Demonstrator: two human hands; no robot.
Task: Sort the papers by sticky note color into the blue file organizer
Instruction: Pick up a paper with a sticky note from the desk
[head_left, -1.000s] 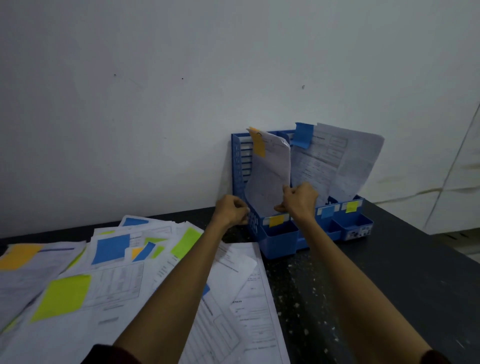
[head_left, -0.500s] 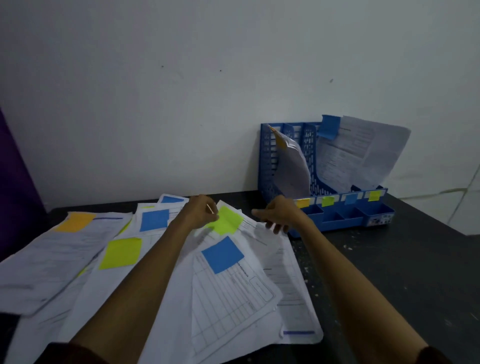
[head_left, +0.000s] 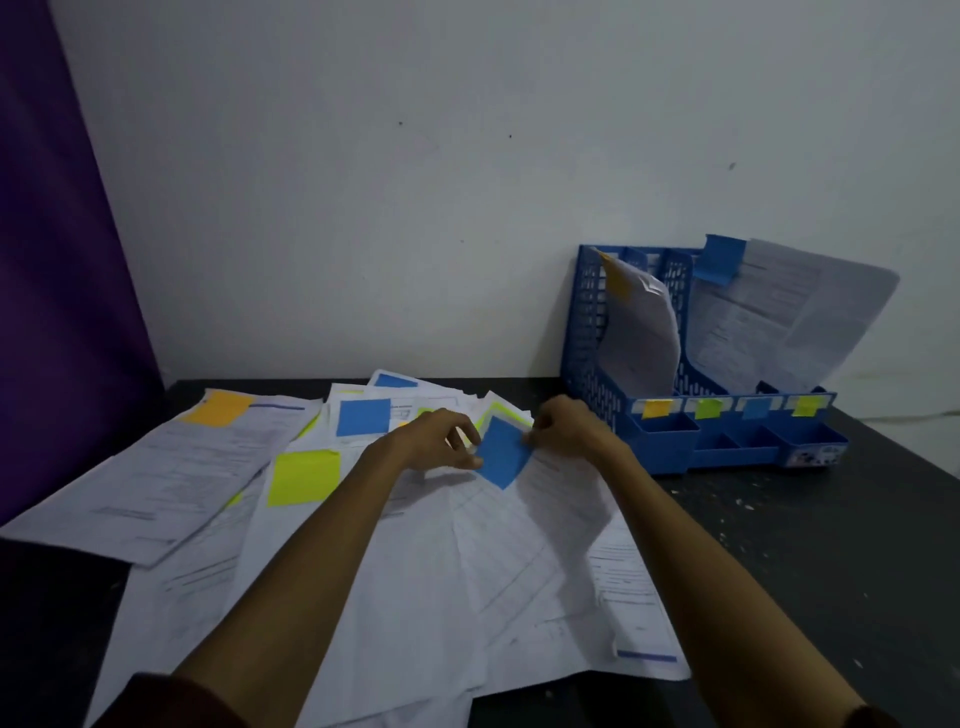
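Far left there's a purple curtain (head_left: 57, 312) against the white wall (head_left: 415, 182). Next to it, on the dark table (head_left: 831, 545), a loose pile of papers (head_left: 415, 623) is fanned out and overlapping. The leftmost sheet has an orange sticky note (head_left: 218, 408). Then comes a yellow-green sticky note (head_left: 303, 477), with a square blue note (head_left: 363, 417) just behind it.

Both forearms come up from the bottom edge and angle in toward each other over the pile. The left hand (head_left: 441, 441) is palm down with its fingers curled. Thumb and fingertips pinch the top sheet (head_left: 493, 545) right at the left corner of its blue sticky note (head_left: 501, 452). The right hand (head_left: 566, 428) is curled too — knuckles up, fingertips nipping the same sheet at the note's right corner. So that note sits between the two hands, tilted like a diamond.

Right of the hands, back against the wall, stands the blue file organizer (head_left: 665, 452). Its leftmost slot holds a curled paper (head_left: 641, 343) with an orange tag at the top. A slot further right holds leaning sheets (head_left: 779, 322) tagged in blue. Along the front lip run four little tabs (head_left: 707, 409) — orange, green, blue and yellow, in that order.
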